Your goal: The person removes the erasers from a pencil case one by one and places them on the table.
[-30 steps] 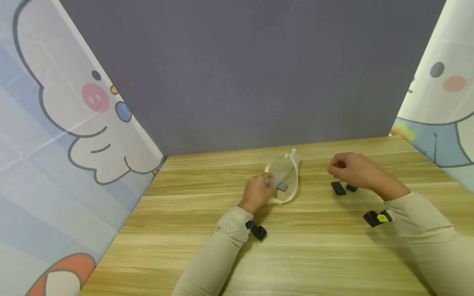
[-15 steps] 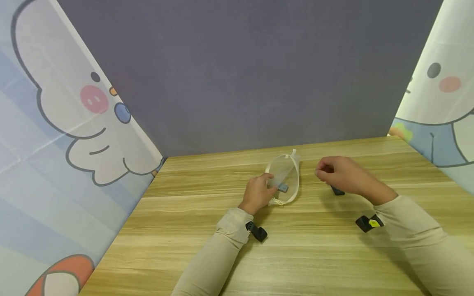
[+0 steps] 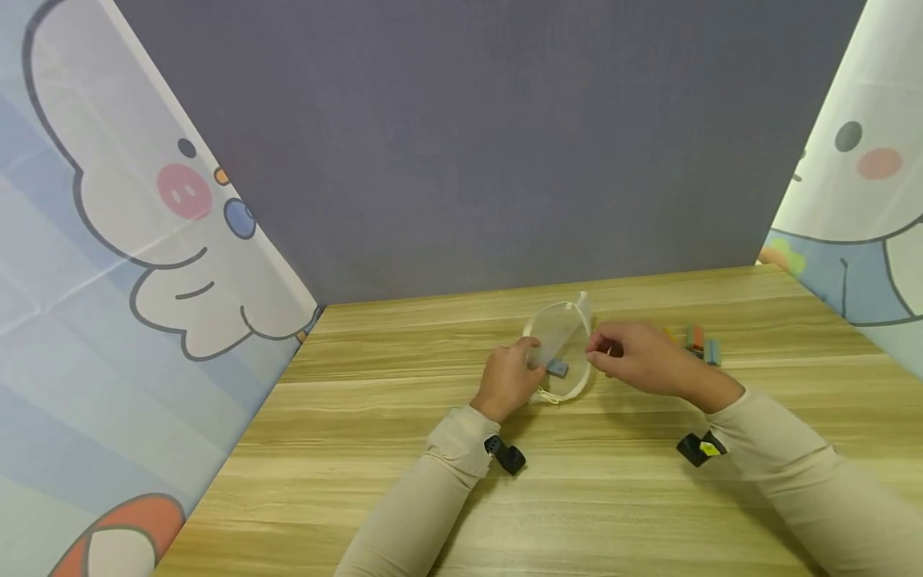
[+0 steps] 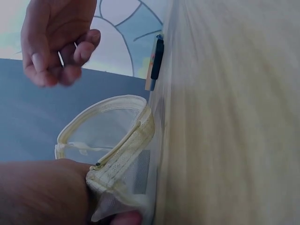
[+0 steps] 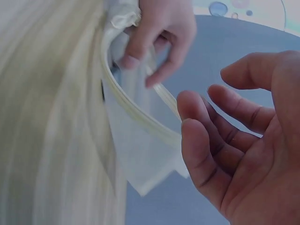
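A white mesh bag (image 3: 570,393) with a cream-coloured hooped rim lies with its mouth facing up. My left hand (image 3: 507,377) holds the near-left side of that rim, fingers at the opening. Inside the bag is a small blue-grey block (image 3: 557,368), seen as a grey patch through the mesh in the left wrist view. Right at the rim's right side is my right hand (image 3: 638,357). Its fingers (image 5: 197,145) are loosely bent with the thumb apart, and nothing shows between them in the right wrist view.
To the right of my right hand, several small coloured blocks (image 3: 695,340) lie on the wooden table (image 3: 613,497), partly hidden by that hand. A dark piece (image 4: 157,58) shows beside them in the left wrist view. A grey panel (image 3: 490,160) stands along the table's back.
My right hand has moved left, from above the dark pieces to the bag's rim, uncovering the coloured blocks and hiding the dark pieces. The left hand and bag have barely shifted.
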Demonstrator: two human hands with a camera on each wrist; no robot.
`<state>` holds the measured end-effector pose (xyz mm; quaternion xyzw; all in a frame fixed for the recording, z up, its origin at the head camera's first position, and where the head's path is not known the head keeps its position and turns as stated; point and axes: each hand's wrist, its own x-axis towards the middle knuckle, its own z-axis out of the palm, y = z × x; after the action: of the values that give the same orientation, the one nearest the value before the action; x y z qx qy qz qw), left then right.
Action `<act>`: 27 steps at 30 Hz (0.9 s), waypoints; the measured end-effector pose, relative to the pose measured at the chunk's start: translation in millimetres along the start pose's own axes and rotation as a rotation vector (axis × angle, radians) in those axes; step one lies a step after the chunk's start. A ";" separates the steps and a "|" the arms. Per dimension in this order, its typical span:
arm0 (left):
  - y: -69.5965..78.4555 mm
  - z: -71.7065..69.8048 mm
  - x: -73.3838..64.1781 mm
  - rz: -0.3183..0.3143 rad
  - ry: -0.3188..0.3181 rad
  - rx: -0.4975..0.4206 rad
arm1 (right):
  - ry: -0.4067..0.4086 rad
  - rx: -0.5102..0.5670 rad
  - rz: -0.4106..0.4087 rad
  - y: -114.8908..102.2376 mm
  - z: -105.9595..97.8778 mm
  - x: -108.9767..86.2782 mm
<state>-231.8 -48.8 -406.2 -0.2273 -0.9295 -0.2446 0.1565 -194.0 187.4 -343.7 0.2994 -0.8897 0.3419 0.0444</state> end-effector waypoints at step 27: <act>11.4 2.2 -6.5 0.066 -0.042 -0.029 | -0.120 -0.131 0.009 9.0 25.1 -1.1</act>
<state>-221.0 -41.1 -406.2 -0.2651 -0.9210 -0.2478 0.1418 -195.0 177.2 -368.3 0.3119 -0.9125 0.2645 0.0090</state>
